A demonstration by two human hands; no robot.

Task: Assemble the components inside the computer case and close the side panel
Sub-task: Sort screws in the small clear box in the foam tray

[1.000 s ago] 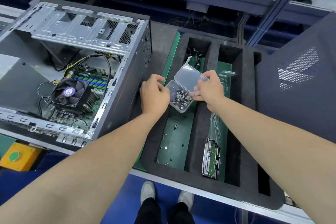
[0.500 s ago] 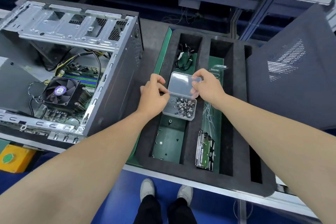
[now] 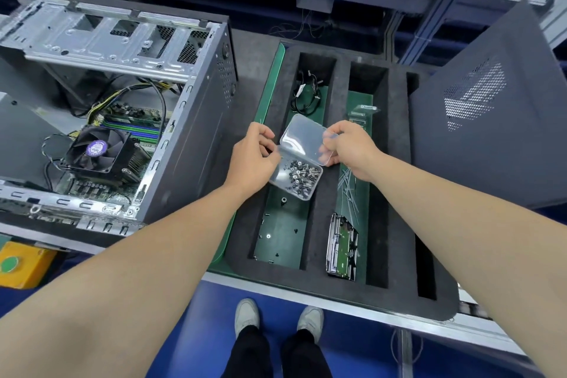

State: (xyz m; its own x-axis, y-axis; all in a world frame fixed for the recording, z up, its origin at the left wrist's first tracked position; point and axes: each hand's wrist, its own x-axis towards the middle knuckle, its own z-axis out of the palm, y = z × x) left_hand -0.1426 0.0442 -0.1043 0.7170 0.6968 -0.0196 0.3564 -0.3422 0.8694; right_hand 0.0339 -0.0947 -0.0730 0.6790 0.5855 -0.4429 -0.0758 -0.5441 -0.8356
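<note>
A small clear plastic box of screws point(image 3: 297, 178) hangs above the left slot of the black foam tray point(image 3: 397, 224). My left hand point(image 3: 253, 159) grips the box's left edge. My right hand point(image 3: 346, 144) pinches the right edge of the raised clear lid point(image 3: 302, 139). The open computer case point(image 3: 190, 138) lies on the left, showing a motherboard with a CPU fan point(image 3: 96, 149). The dark side panel point(image 3: 491, 132) leans at the right. A hard drive point(image 3: 342, 247) stands in the tray's middle slot.
Black cables point(image 3: 306, 95) lie at the far end of the left slot, with loose screws on its green floor. Cable ties point(image 3: 346, 190) and a small bagged part point(image 3: 363, 112) lie in the middle slot. A yellow box with a green button point(image 3: 18, 264) sits at lower left.
The screw box has tilted level and come a little toward me in both hands, and the lid has dropped lower over it. The camera has shifted left and down.
</note>
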